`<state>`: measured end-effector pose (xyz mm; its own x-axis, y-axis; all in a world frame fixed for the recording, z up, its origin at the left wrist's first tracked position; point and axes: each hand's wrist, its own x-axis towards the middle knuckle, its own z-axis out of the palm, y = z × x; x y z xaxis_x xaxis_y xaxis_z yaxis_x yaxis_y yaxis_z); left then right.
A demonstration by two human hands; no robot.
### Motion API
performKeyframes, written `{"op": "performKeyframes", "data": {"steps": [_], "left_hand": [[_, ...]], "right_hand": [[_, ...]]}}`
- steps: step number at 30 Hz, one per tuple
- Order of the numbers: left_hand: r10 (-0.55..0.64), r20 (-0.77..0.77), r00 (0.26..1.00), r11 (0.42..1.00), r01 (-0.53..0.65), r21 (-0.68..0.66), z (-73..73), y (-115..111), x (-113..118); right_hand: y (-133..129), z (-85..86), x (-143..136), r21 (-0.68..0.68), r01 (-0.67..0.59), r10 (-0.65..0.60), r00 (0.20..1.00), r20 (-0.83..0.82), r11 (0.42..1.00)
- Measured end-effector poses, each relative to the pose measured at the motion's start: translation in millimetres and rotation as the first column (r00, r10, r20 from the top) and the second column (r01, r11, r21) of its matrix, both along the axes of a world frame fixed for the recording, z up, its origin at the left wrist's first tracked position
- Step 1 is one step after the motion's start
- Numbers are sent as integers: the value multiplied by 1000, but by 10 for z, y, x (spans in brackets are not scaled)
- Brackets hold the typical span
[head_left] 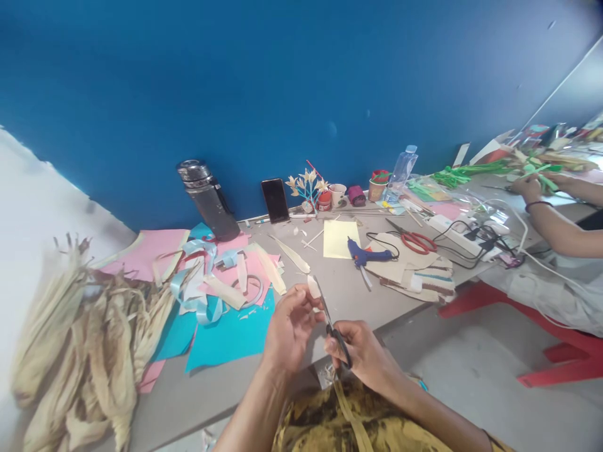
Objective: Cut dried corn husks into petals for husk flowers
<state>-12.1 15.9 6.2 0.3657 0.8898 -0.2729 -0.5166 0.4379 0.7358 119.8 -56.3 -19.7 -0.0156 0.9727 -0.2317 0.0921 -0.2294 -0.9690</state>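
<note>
The left hand had its fingers bent and nearly closed, pinching a small pale husk piece by its lower end; how tightly the fingertips pressed, I could not tell. The right hand was curled firmly around the black handles of the scissors, whose blades pointed to about eleven o'clock, just beside this husk piece. Both were held in front of the person, over the near edge of the grey table.

Counted from the hands, a loose husk strip lay near, between eleven and twelve o'clock. The yellow paper was between twelve and one, the blue glue gun between one and two. At nine o'clock was the blue paper, and beyond it many dry husks. Farther off, at two o'clock, a co-worker's hand touched green stems.
</note>
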Motion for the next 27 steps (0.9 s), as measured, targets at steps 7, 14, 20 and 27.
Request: {"op": "performKeyframes", "data": {"steps": [7,14,20,27], "left_hand": [[67,-177,982,994,-50,100,73,100,-5],[47,-41,998,999,-47,-5,2,151,5],[50,53,997,996,-46,-74,-62,59,115],[-35,114,993,996,44,-75,-73,-77,198]], "right_hand": [[-4,-64,13,-40,-8,7,1000,-14,999],[30,-111,71,123,32,-24,997,-67,992],[236,77,94,143,353,-311,917,-250,925],[377,170,31,124,422,-348,854,-387,898]]}}
